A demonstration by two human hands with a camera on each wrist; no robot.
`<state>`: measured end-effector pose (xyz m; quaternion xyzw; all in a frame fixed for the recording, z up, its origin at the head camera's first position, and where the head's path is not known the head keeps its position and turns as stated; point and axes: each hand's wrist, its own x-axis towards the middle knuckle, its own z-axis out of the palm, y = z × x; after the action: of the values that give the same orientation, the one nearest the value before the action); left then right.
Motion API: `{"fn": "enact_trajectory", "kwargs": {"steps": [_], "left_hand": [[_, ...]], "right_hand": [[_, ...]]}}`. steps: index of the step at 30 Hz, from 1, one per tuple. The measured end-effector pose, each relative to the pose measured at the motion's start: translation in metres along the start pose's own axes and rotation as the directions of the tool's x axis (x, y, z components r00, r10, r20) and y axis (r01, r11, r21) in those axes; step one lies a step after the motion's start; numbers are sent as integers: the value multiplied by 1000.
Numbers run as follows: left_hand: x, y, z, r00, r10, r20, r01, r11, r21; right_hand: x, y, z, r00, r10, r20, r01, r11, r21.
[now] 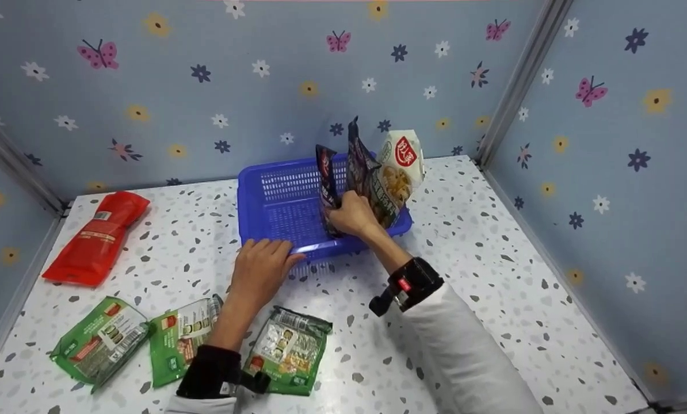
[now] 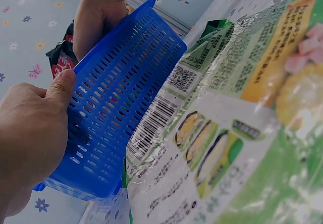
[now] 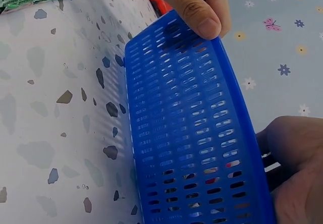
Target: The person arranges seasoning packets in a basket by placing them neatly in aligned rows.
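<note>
My left hand (image 1: 263, 267) grips the near rim of a blue plastic basket (image 1: 248, 198), the thumb lying along the outer side in the left wrist view. Inside the basket, my right hand (image 1: 355, 215) holds a narrow dark bag (image 1: 325, 167) standing on edge; most of its fingertips are hidden. Right of that bag stand another dark bag (image 1: 356, 152) and a cream and green food bag (image 1: 404, 164) with a red logo, both leaning in the basket's right end. From the right wrist view, the rim and slotted wall (image 3: 176, 113) block the held part.
Green food packets (image 1: 105, 339), (image 1: 179, 336), (image 1: 292, 351) lie on the speckled table nearer to me, around the left forearm. A red bag (image 1: 99, 238) lies at the far left. Flowered panels (image 1: 251, 103) stand behind the basket and on both sides.
</note>
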<state>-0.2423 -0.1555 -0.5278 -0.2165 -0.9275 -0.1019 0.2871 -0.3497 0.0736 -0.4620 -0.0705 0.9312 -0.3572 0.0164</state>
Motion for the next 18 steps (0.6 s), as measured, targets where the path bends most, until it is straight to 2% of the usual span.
{"fn": "enact_trajectory", "kwargs": {"steps": [2, 6, 12, 14, 18], "left_hand": [[0, 0, -1, 1000, -3, 4, 3, 1000, -5], [-1, 1, -2, 1000, -11, 17, 12, 1000, -15], [0, 0, -1, 1000, -8, 17, 8, 1000, -8], [0, -1, -1, 1000, -3, 16, 4, 1000, -8], [-1, -1, -1, 1000, 2, 4, -2, 1000, -7]], "right_hand": [[-6, -9, -2, 999, 20, -30, -21, 1000, -18], [-9, -13, -1, 997, 24, -76, -26, 999, -25], [-6, -13, -2, 995, -14, -98, 14, 1000, 1], [-1, -8, -1, 993, -48, -108, 48, 999, -5], [25, 23, 17, 980, -133, -152, 134, 991, -4]]}}
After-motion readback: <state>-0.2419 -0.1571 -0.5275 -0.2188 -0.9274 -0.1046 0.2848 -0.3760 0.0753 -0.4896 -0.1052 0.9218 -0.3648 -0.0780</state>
